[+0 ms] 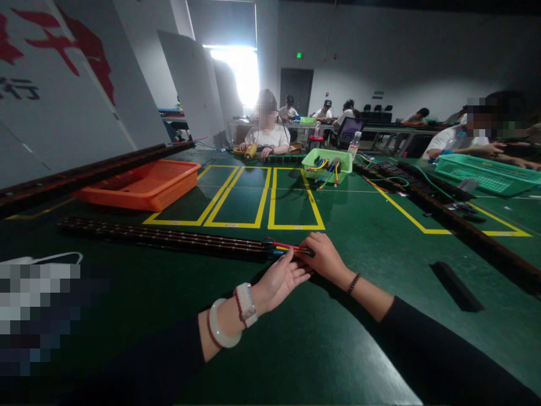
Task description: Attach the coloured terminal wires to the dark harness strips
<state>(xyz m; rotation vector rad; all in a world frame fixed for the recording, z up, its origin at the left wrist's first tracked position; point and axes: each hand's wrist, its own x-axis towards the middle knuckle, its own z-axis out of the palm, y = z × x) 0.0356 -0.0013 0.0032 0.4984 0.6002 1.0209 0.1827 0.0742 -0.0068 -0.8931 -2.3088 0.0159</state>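
Observation:
A long dark strip assembly (169, 235) with thin reddish-brown lines lies on the green table in front of me. Red, yellow and blue wires (284, 247) come out of its right end. My right hand (324, 258) is closed over the far ends of these wires, where a dark tip shows at the fingers. Just below, my left hand (281, 282) is turned palm up with its fingers stretched out under the right hand. Its thumb reaches up beside the blue wire; whether it presses on the wire I cannot tell.
An orange basket (175, 189) stands at left, a light green basket (315, 175) with coloured cables farther back. More strips (477, 231) and a black bar (456, 286) lie at right, near a green basket (499, 179). Yellow tape (234, 224) marks the table. Other people sit beyond.

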